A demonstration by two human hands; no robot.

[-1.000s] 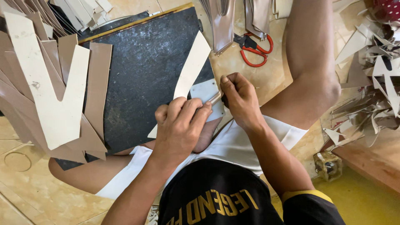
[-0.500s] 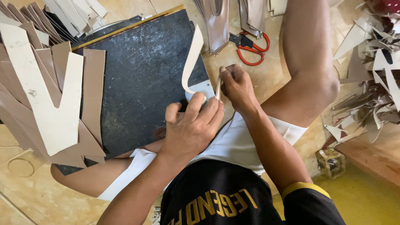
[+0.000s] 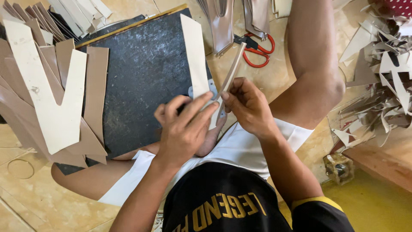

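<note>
My left hand point(image 3: 185, 125) presses flat on the near end of a long cream strip point(image 3: 194, 56) that lies across the edge of a black cutting mat point(image 3: 141, 77). A small grey template point(image 3: 212, 88) peeks out from under my fingers. My right hand point(image 3: 246, 103) pinches a narrow trimmed sliver point(image 3: 231, 71) that sticks up and away from the strip. Whether a blade is in that hand is hidden.
A stack of tan V-shaped cut pieces point(image 3: 56, 99) lies on the mat's left side. Red-handled scissors point(image 3: 257, 49) rest on the tiled floor beyond my hands. My bare knee point(image 3: 319, 81) is raised on the right, with a heap of offcuts point(image 3: 382, 81) past it.
The cream strip has turned straighter on the mat. My right hand has lifted a thin sliver off its edge. My left hand has spread flatter over the strip's near end.
</note>
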